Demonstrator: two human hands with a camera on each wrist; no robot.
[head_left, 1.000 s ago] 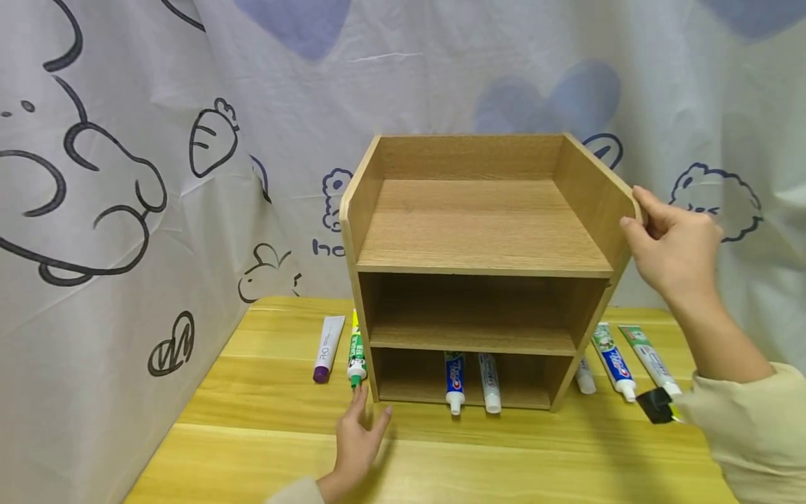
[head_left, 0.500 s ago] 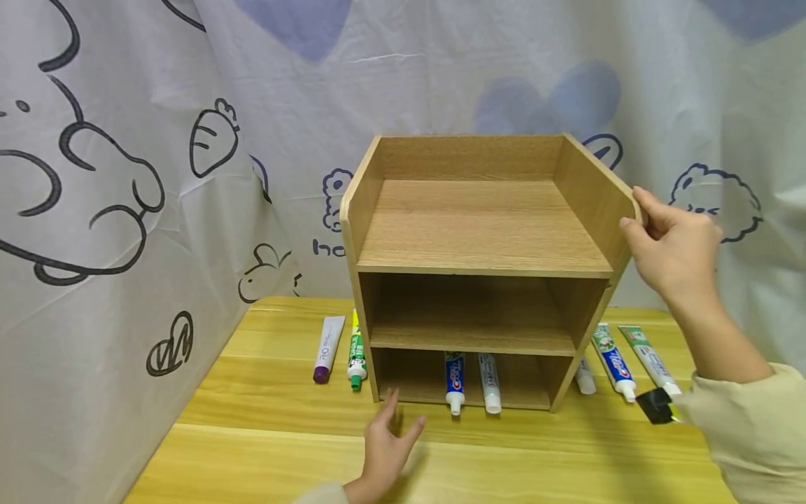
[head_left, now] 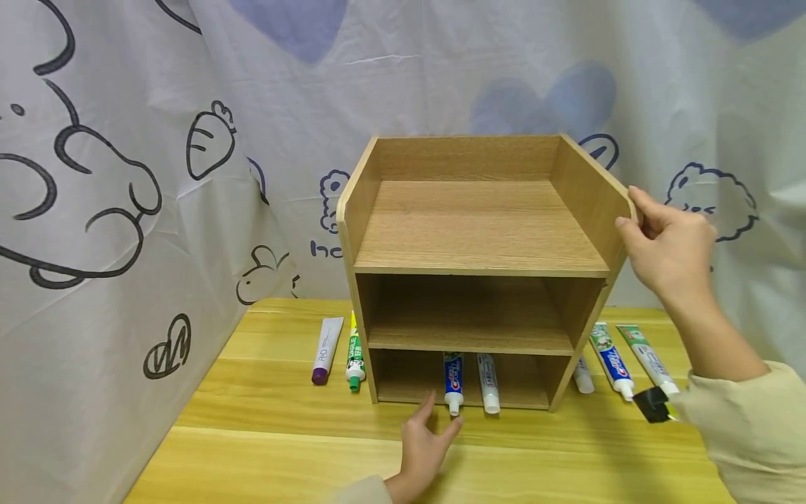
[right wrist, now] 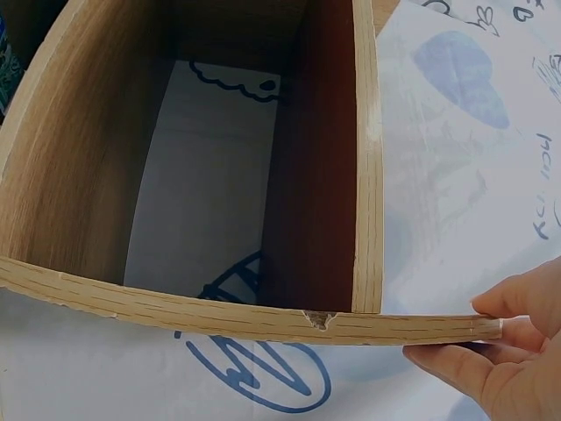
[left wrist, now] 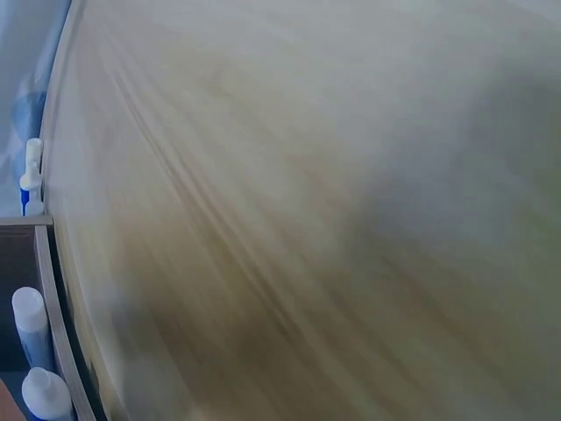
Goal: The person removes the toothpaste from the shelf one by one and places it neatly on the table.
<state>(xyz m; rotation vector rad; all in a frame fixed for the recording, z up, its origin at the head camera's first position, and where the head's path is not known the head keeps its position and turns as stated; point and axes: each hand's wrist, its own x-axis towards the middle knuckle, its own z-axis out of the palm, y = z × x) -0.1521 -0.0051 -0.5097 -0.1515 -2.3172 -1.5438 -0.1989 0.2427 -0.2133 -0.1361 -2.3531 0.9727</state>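
A wooden shelf unit (head_left: 491, 227) stands on the table. My right hand (head_left: 674, 248) holds its upper right side panel; in the right wrist view, fingers and thumb of the right hand (right wrist: 517, 351) pinch the panel's edge from both faces. My left hand (head_left: 422, 448) is low in front of the bottom compartment, thumb and index finger spread. It is nearest the white cap of a blue toothpaste tube (head_left: 453, 374); whether it touches is unclear. Beside that lies a white toothpaste tube (head_left: 488, 381). Both tubes stick out past the compartment's front edge.
Left of the unit lie a white tube with a purple cap (head_left: 326, 350) and a green toothpaste tube (head_left: 355, 357). To the right lie a partly hidden white tube (head_left: 583, 378), a blue-green tube (head_left: 612, 360) and a green-white tube (head_left: 648, 357). A printed curtain (head_left: 271, 105) hangs behind.
My left hand has moved right, from by the green tube's cap to the blue tube's cap. My right hand keeps its hold on the panel. The tubes stay where they were.
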